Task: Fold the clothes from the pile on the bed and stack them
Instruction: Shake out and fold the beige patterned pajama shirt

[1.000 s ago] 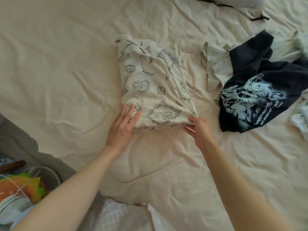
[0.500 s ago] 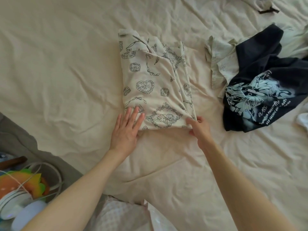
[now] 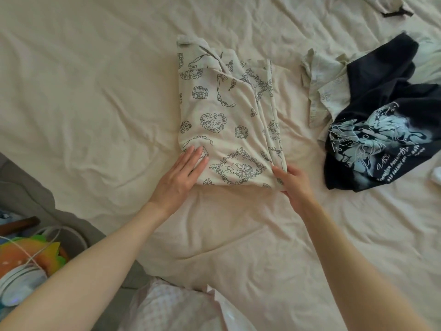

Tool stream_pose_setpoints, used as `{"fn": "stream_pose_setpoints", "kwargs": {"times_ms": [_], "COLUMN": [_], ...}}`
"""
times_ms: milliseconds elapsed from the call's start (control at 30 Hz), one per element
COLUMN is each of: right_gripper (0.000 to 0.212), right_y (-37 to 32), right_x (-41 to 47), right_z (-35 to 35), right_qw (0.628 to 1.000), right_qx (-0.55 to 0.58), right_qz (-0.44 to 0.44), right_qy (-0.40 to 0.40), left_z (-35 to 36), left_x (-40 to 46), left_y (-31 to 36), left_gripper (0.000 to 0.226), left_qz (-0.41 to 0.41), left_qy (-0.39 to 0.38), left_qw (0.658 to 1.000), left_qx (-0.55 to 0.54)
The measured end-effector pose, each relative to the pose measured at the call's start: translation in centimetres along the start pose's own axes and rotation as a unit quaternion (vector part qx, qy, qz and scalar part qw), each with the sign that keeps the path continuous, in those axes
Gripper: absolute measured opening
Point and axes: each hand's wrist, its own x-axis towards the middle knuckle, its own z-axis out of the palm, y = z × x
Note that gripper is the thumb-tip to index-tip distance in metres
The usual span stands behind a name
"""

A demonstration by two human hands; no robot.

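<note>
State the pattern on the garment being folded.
Cream garment with dark outline hearts, bows and frames; head view.

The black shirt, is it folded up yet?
No, the black shirt lies crumpled on the bed, right of the folded printed one.

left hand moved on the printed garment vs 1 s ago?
No. The left hand rests flat on the printed garment's near-left corner, fingertips by the same small print as before; the whole view shifted, not the hand.
</note>
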Motion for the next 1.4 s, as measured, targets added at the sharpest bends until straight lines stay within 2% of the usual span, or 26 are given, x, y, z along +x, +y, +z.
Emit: {"fn": "stream_pose_setpoints", "kwargs": {"times_ms": [100,200,267,367,500,567,700,800,867,933,967,1000,1033,1100,1133,1167,1200,1333,1400], "right_gripper": [0.004,0.019,0.013,0.004,0.012,0.018,0.015,0.011,0.01,0.012,0.017,0.029,0.039,0.05,0.052,0.053,0.054,0.057,0.057], "right_y": [0.7,1.9,2.9,3.8,2.2,0.0,-6.0,-9.9,-11.5,-12.1,-12.0,-11.5,-10.8,-9.2,-8.4,-7.5,-6.7,-4.2,-3.6], "right_x": [-1.0,-2.9,-4.4,-6.6,-7.8,-7.6,-6.1,-4.2,-3.0,-1.7,-1.1,-0.5,0.0,0.5,0.6,0.7,1.0,2.5,3.5], "right_z": [-0.3,-0.4,-0.5,-1.3,-2.9,-3.1,-1.8,0.0,1.4,3.1,4.1,5.0,5.7,6.9,7.4,7.8,8.2,9.4,9.8], "right_qw": [0.999,0.999,0.997,0.991,0.987,0.984,0.964,0.953,0.954,0.978,0.993,0.996,0.975,0.872,0.818,0.777,0.754,0.739,0.731], "right_qx": [-0.043,-0.05,-0.054,-0.047,-0.002,0.075,0.21,0.273,0.285,0.208,0.115,-0.009,-0.147,-0.371,-0.436,-0.477,-0.5,-0.531,-0.553], "right_qz": [-0.017,0.011,0.054,0.124,0.159,0.162,0.15,0.108,0.086,0.029,-0.022,-0.088,-0.165,-0.314,-0.372,-0.408,-0.425,-0.413,-0.4], "right_qy": [0.012,0.014,0.009,-0.012,-0.004,-0.028,-0.064,-0.07,-0.041,-0.003,0.013,0.027,0.038,0.05,0.048,0.042,0.033,0.01,0.006], "left_z": [-1.1,-2.2,-2.6,-3.4,-5.9,-7.7,-9.8,-9.2,-7.9,-6.2,-5.5,-4.8,-4.1,-3.0,-2.6,-2.3,-2.1,-1.0,-0.5], "left_x": [-1.0,-2.9,-4.7,-6.6,-5.5,-3.8,0.8,5.0,7.5,9.0,9.5,9.6,9.6,9.2,8.9,8.5,8.3,7.7,7.7], "left_y": [-0.4,0.7,1.9,3.1,3.0,2.1,-1.5,-4.1,-5.5,-6.3,-6.5,-6.3,-6.1,-5.5,-5.3,-5.1,-5.0,-4.6,-4.6], "left_gripper": [0.058,0.071,0.076,0.068,0.054,0.046,0.031,0.023,0.031,0.052,0.06,0.066,0.068,0.065,0.063,0.06,0.059,0.052,0.05], "left_qz": [0.012,-0.041,-0.103,-0.203,-0.239,-0.246,-0.259,-0.298,-0.362,-0.436,-0.456,-0.464,-0.465,-0.476,-0.484,-0.491,-0.495,-0.496,-0.503], "left_qy": [0.005,-0.025,-0.063,-0.1,-0.145,-0.118,-0.03,0.04,0.085,0.088,0.068,0.043,0.029,0.04,0.052,0.062,0.07,0.101,0.098], "left_qw": [0.999,0.992,0.976,0.932,0.908,0.907,0.911,0.872,0.823,0.766,0.756,0.761,0.767,0.768,0.767,0.768,0.771,0.788,0.783], "left_qx": [-0.037,-0.113,-0.183,-0.283,-0.311,-0.321,-0.32,-0.386,-0.429,-0.464,-0.464,-0.452,-0.441,-0.427,-0.418,-0.406,-0.394,-0.349,-0.351]}}
